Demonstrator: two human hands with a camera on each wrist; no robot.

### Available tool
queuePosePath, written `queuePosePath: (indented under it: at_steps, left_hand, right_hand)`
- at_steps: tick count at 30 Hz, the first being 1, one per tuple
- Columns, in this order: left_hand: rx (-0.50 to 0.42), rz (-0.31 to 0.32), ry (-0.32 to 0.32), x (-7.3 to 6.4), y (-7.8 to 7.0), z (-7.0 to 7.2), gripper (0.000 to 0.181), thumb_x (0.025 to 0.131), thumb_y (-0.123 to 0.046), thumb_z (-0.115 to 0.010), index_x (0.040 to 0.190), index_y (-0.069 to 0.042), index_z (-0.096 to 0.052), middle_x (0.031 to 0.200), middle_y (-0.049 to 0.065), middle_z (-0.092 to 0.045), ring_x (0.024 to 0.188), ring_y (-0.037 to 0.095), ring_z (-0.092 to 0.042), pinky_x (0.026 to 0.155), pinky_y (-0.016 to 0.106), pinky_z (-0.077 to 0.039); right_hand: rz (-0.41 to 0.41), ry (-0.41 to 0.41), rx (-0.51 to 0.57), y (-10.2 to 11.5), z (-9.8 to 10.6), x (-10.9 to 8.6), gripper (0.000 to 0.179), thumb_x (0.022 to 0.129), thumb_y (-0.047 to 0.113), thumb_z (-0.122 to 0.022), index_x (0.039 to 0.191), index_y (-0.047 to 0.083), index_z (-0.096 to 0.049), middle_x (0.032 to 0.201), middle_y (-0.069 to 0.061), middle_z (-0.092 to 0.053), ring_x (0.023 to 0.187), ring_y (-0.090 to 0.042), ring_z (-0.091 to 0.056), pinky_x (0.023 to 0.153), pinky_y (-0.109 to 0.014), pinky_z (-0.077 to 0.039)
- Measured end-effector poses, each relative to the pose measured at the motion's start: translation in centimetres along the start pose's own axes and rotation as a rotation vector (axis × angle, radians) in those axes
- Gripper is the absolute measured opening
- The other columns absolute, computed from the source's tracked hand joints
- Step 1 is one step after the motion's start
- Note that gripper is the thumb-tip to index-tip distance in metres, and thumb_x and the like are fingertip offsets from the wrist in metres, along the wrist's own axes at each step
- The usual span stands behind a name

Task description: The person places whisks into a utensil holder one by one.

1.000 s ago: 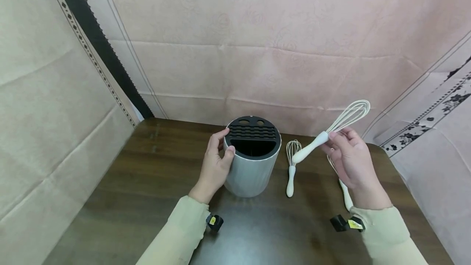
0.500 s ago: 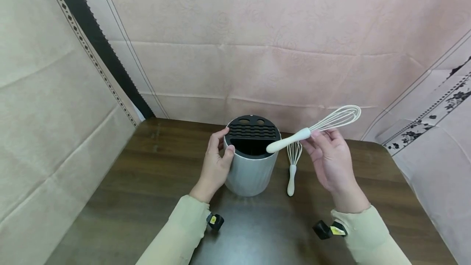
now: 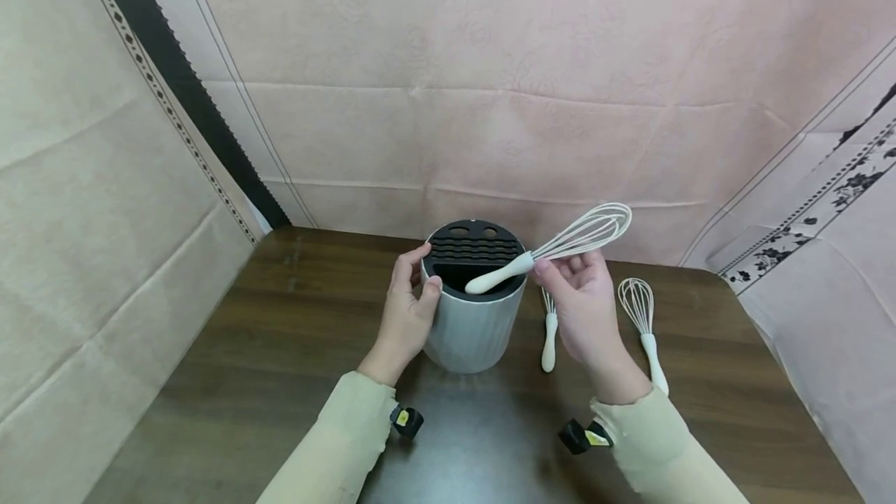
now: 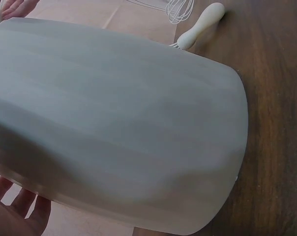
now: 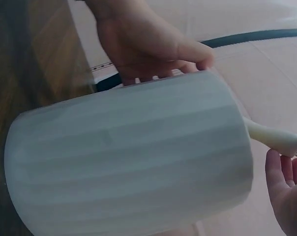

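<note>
A pale grey ribbed utensil holder (image 3: 465, 337) stands upright, its black lid slotted, with a wide opening at the front. My left hand (image 3: 404, 317) grips the holder's left side, thumb at the rim. In my right hand (image 3: 584, 317), thumb and fingers pinch a white whisk (image 3: 514, 265) where its wires meet the handle. The whisk slants, with its handle end over the lid's opening and its wires up to the right. In the right wrist view, the whisk handle (image 5: 271, 137) shows beyond the holder's rim. Behind my right hand, a smaller whisk (image 3: 550, 341) lies partly hidden.
Another white whisk (image 3: 651, 348) lies at the right of the brown wooden table (image 3: 315, 348). Light patterned cloth (image 3: 490, 131) hangs behind the table, close to its back edge. Dark wrist cameras sit at both sleeves.
My right hand has carried the whisk leftward, from the table's right side until its handle end is over the holder's opening. The whisk at right is uncovered. My left hand keeps its grip.
</note>
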State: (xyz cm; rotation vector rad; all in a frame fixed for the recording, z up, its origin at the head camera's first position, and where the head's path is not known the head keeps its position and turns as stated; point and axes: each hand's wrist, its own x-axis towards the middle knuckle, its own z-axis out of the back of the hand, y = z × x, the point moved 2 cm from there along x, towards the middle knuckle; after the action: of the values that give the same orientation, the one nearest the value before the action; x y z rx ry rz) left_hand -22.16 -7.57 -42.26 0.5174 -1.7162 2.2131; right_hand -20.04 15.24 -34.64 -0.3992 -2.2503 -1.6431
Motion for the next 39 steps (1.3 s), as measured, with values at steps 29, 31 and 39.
queuePosePath:
  at_steps: [29, 31, 39]
  left_hand:
    - [-0.016, 0.008, 0.003, -0.1, 0.0, 0.0, 0.046, 0.098, -0.034, -0.047, 0.143, -0.030, -0.037, 0.140, -0.002, -0.039, 0.119, 0.026, -0.045, 0.100, 0.047, -0.040]
    - [-0.014, 0.014, 0.004, -0.1, 0.0, 0.0, 0.045, 0.098, -0.034, -0.047, 0.143, -0.031, -0.037, 0.140, -0.002, -0.039, 0.118, 0.024, -0.045, 0.100, 0.047, -0.041]
    - [-0.010, 0.002, 0.003, -0.1, 0.0, 0.0, 0.046, 0.098, -0.031, -0.048, 0.143, -0.031, -0.037, 0.138, -0.003, -0.040, 0.116, 0.019, -0.045, 0.098, 0.046, -0.041]
  right_hand:
    - [-0.076, 0.138, -0.384, -0.6, -1.2, -0.6, 0.048, 0.087, 0.003, -0.069, 0.128, -0.002, -0.044, 0.118, -0.020, -0.058, 0.104, -0.022, -0.061, 0.085, -0.028, -0.051]
    - [-0.077, 0.141, -0.396, -0.6, -1.2, -0.6, 0.048, 0.087, 0.003, -0.069, 0.128, -0.001, -0.044, 0.116, -0.019, -0.059, 0.102, -0.022, -0.062, 0.084, -0.028, -0.051]
    - [-0.035, 0.168, -0.351, -0.6, -1.2, -0.6, 0.057, 0.084, -0.004, -0.069, 0.132, 0.001, -0.041, 0.118, -0.020, -0.056, 0.103, -0.025, -0.059, 0.085, -0.028, -0.051]
